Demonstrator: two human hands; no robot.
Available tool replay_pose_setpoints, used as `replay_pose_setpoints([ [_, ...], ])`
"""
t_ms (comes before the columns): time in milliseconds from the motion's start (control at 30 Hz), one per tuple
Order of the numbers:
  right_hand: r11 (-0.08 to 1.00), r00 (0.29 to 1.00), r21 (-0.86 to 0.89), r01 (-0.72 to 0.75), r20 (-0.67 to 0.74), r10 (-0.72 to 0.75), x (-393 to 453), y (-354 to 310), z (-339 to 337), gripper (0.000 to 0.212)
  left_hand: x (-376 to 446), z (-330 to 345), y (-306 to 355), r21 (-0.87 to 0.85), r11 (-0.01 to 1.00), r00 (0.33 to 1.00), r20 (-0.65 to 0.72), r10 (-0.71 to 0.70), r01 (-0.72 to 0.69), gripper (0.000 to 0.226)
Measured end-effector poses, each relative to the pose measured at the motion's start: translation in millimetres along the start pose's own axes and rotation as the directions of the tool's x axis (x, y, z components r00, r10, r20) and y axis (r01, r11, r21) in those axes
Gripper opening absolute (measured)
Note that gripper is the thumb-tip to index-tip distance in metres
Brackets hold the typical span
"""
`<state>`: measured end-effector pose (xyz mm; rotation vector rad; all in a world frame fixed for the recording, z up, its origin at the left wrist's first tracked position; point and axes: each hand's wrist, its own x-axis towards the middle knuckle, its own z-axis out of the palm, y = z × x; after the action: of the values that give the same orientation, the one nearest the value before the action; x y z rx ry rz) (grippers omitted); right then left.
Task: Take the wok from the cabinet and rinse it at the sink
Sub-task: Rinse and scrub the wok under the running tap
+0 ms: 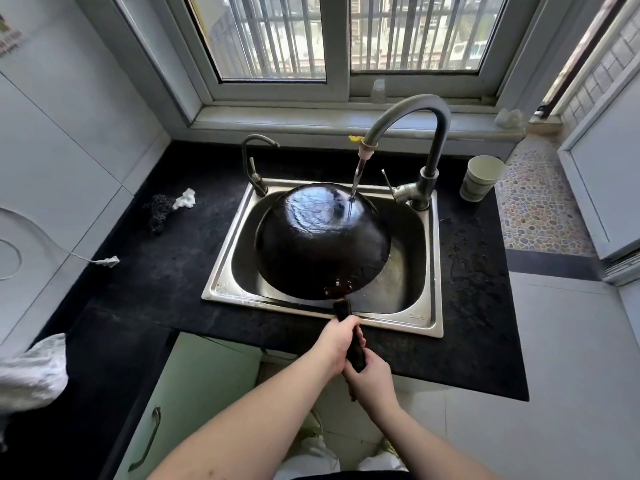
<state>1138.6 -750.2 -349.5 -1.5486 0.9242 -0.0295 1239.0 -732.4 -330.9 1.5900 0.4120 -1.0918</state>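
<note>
The rinsing step is under way: both hands, left (pixel 337 341) ahead of right (pixel 372 377), clamp the handle of the round black iron wok (pixel 322 240), held bottom-up over the steel sink (pixel 434 271) at frame centre under the curved grey tap's (pixel 408 116) stream, so next probably comes turning it over to rinse inside.

No legible text; sink (pixel 420 317) rim stamp and wall sticker (pixel 8 38) too blurred.

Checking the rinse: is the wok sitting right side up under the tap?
No, the wok is upside down; water hits its domed underside.
</note>
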Motion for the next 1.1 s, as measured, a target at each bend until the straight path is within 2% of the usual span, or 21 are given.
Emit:
replay_pose_setpoints([
  [500,0.998,0.999,0.059,-0.028,0.02,0.027,-2.9,-6.9,-0.2,0.017,-6.5,1.4,5.4,0.051,0.998,1.0,-0.022,0.022,-0.02,0.011],
  [767,1.0,1.0,0.004,-0.016,0.006,0.016,-7.6,-7.0,-2.1,0.009,-10.9,2.2,5.0,0.038,0.999,1.0,-0.007,-0.026,0.026,0.024],
  [1100,0.998,0.998,-0.037,-0.041,-0.047,0.04,-19.1,3.3,0.3,0.009,-12.2,2.6,-3.1,0.02,0.996,0.995,0.041,-0.088,0.088,0.028],
])
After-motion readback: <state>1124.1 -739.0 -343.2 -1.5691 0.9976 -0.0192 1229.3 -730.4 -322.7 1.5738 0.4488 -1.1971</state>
